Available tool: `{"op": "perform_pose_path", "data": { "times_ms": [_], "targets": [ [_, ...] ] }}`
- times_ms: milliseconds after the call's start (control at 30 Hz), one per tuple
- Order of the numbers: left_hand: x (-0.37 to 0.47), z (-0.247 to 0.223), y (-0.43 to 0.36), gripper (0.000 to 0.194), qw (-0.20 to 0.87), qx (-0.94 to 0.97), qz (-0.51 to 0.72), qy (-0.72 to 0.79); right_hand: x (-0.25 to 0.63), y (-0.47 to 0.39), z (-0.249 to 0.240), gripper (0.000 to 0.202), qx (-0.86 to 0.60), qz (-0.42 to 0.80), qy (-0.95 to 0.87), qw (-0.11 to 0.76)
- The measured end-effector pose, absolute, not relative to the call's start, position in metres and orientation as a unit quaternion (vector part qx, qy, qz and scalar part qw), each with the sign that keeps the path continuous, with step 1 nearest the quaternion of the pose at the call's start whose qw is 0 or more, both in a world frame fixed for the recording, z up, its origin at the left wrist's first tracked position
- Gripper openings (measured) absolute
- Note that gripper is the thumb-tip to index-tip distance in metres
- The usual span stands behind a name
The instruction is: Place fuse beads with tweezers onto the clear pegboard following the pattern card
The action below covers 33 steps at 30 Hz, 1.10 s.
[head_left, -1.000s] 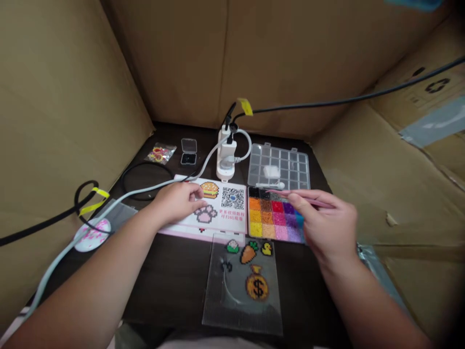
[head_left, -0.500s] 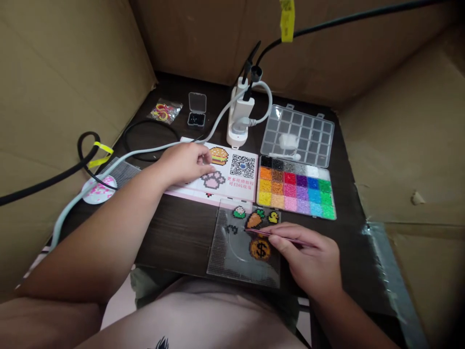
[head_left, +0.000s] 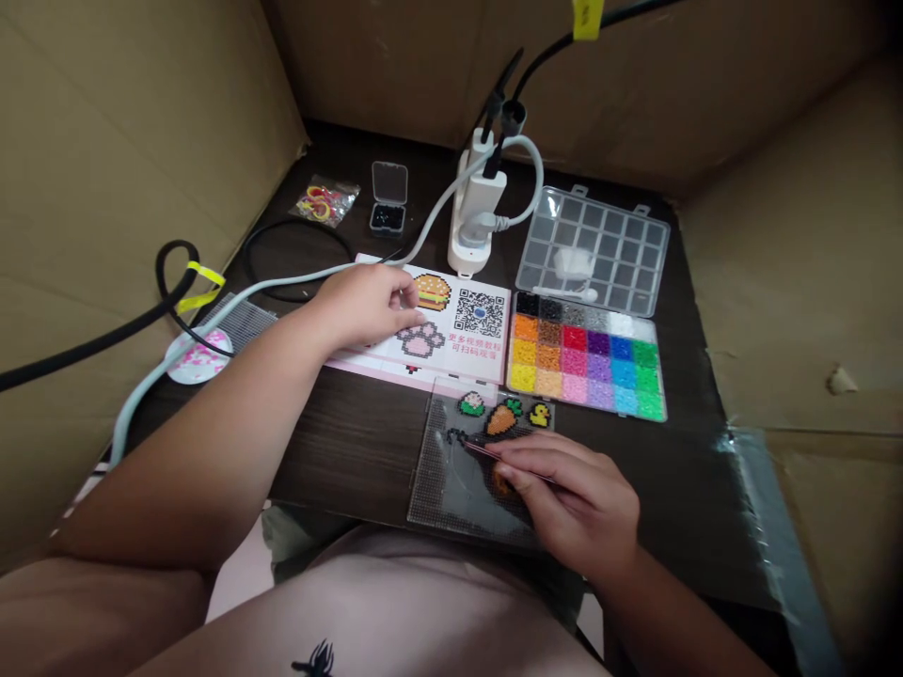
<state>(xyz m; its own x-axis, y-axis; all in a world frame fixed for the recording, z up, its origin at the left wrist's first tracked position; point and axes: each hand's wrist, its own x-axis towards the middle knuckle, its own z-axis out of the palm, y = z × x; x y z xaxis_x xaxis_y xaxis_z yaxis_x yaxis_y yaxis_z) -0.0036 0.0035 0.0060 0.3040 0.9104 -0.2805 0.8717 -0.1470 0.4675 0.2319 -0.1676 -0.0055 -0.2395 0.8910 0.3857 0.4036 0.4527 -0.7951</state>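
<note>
My right hand pinches a pair of pink tweezers over the clear pegboard. Their tips are at a small cluster of black beads on the board's left side. Along the board's upper part lie a carrot bead figure, a yellow duck and a green-and-white figure. An orange-and-black round figure is mostly covered by my right hand. My left hand rests on the printed pattern sheet, fingers loosely bent and thumb apart, beside the printed burger and paw.
Right of the sheet stands a sectioned box of coloured beads, its clear lid folded back. A white power strip with cables is behind. At the back left lie a small black-bead case and a bag. Cardboard walls surround the table.
My right hand has shifted left with the tweezers, bringing the tips to the black beads and covering the round figure. My left hand stays on the sheet. The view has shifted slightly.
</note>
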Motion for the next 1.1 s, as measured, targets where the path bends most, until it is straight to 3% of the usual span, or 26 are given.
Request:
{"op": "perform_pose_path", "data": {
  "times_ms": [1100],
  "targets": [
    [-0.0047, 0.0025, 0.0032, 0.024, 0.278, 0.761, 0.055, 0.583, 0.2315, -0.1673, -0.0079, 0.016, -0.463, 0.294, -0.72, 0.425]
  ]
}}
